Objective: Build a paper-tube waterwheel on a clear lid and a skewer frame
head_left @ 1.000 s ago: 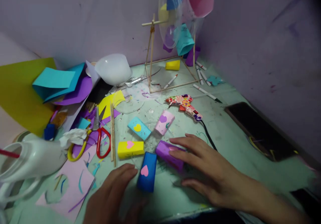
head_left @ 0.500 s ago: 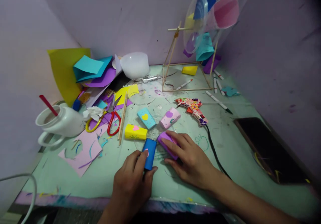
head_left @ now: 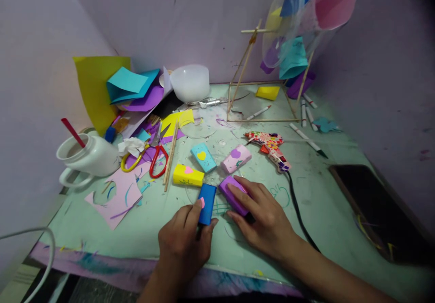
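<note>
My left hand (head_left: 183,242) grips the near end of a dark blue paper box (head_left: 207,199) with a pink heart, lying on the green table (head_left: 142,230). Beside it, my right hand (head_left: 263,217) lies over a purple paper box (head_left: 231,192), fingers curled round its near side. Just beyond them lie a yellow box (head_left: 188,175) with a pink heart, a light blue box (head_left: 203,156) with a yellow heart and a pink box (head_left: 236,157) with a purple heart.
A patterned glue gun (head_left: 270,145) with a black cord lies right of the boxes. Scissors (head_left: 158,156), sticks and paper scraps lie left, by a white jug (head_left: 91,156). A stick frame (head_left: 258,76) with coloured cups stands at the back. A dark tablet (head_left: 377,208) lies right.
My left hand has closed on the blue box. My right hand has settled more fully over the purple box. The view has pulled back and shifted left.
</note>
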Demonstrator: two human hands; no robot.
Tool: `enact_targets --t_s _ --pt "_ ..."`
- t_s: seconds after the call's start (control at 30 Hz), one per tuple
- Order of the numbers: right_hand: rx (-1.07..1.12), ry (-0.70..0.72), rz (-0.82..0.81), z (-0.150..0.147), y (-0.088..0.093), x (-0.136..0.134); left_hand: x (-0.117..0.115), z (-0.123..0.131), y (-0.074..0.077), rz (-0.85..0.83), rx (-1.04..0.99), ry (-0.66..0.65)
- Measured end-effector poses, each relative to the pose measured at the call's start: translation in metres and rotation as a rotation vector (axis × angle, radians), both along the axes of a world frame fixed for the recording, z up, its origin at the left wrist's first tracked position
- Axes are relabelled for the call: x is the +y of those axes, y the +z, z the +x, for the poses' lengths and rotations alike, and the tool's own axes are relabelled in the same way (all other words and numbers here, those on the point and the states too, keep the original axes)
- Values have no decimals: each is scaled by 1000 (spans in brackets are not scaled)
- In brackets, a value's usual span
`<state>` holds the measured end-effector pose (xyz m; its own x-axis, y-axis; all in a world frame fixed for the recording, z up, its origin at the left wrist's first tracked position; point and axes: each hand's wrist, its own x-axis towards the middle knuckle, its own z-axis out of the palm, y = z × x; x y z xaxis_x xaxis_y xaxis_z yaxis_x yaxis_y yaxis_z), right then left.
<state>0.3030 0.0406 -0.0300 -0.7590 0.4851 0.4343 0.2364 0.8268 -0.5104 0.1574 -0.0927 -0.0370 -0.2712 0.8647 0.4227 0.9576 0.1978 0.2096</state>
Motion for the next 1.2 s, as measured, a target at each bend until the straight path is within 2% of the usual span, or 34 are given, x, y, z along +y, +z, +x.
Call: enact_targets --t_s 0.1,0.2,0.33,0.4,0.5,0.6,0.7,0.9,1.07,1.2 --pt "-52 -14 32 1 1 0 -6 -2 5 -42 -49 -17" --pt "-61 -23 93 1 5 0 -10 -15 15 11 -122 -39" --pt "-55 -7 149 -2 17 3 -3 -47 25 93 -143 125" --pt "-72 39 174 -8 25 6 7 -63 25 69 -144 136" --pt "-155 171 217 -22 33 10 19 -76 17 12 -188 74" --pt "-192 269 272 -38 31 13 25 -77 8 32 -255 63" --pt "-162 273 313 -47 24 13 27 -74 3 94 -252 82" --pt "-162 237 250 -48 19 11 26 -72 4 121 -145 75" --pt "-121 233 176 -48 11 9 27 -74 0 109 -185 64" --pt "-115 266 138 -43 24 9 25 -78 3 92 -251 57"
